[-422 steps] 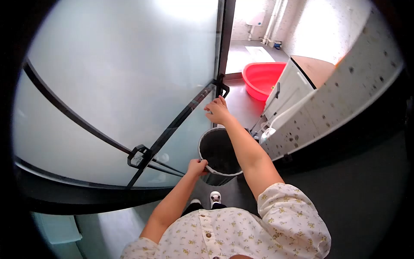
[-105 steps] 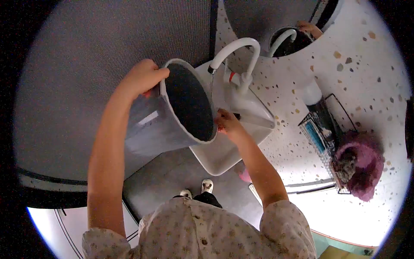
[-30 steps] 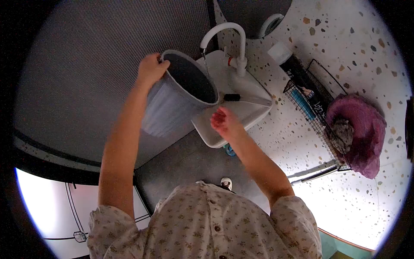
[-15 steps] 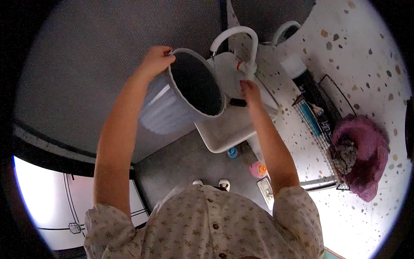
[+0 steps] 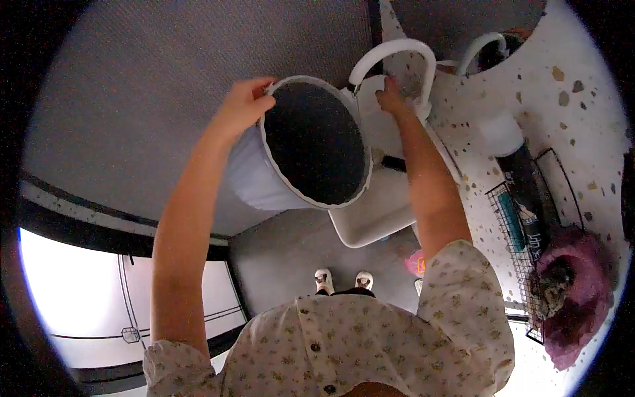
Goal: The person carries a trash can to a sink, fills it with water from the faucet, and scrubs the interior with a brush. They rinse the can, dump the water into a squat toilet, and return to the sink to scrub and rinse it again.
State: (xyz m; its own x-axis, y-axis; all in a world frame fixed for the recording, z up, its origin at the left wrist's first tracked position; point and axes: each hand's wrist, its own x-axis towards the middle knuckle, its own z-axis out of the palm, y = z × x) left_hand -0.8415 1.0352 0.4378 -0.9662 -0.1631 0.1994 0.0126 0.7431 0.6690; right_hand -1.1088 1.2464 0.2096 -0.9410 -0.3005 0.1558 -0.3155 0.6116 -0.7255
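Note:
My left hand (image 5: 248, 106) is closed over the upper left rim of a tall grey bin (image 5: 264, 178), which is tilted so its dark opening faces up and right. The bin is held at the left side of a white sink (image 5: 370, 221), its rim close under the tip of a white curved faucet (image 5: 403, 46). A thin streak, seemingly water, shows below the spout. My right hand (image 5: 391, 99) is raised inside the faucet's arch, above the sink; thumb and a finger look apart, and nothing shows in it. The bin's bottom is too dark to make out.
A black wire basket (image 5: 509, 218) with bottles hangs on the speckled wall, beside a pink plastic bag (image 5: 575, 298). A round mirror (image 5: 463, 26) is above the faucet. On the floor stands a pink container (image 5: 415, 263). A dark textured panel (image 5: 165, 99) rises at left.
My right hand has left the faucet's base and moved up beneath the spout's arch. My left hand still grips the bin, whose opening now turns more toward me. The whole view has shifted.

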